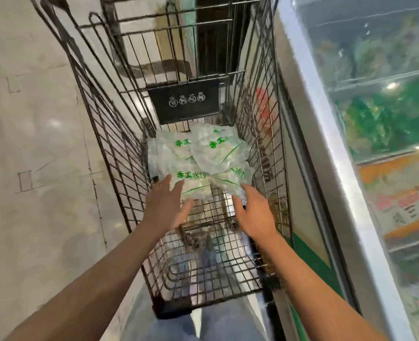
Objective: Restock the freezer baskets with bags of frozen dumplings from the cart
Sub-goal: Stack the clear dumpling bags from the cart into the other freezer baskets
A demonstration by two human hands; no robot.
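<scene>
Several clear bags of frozen dumplings (198,158) with green lettering lie piled at the far end of a dark wire shopping cart (110,134). Both my arms reach down into the cart. My left hand (165,205) has its fingers spread and straight, the tips at the near edge of the front bag. My right hand (252,212) is open too, its fingers touching the lower right bag's corner. Neither hand holds a bag.
A chest freezer (331,148) with sliding glass lids runs along the cart's right side, packaged goods visible beneath the glass. Pale tiled floor (36,143) lies left of the cart. A black label plate (185,100) hangs on the cart's far wall.
</scene>
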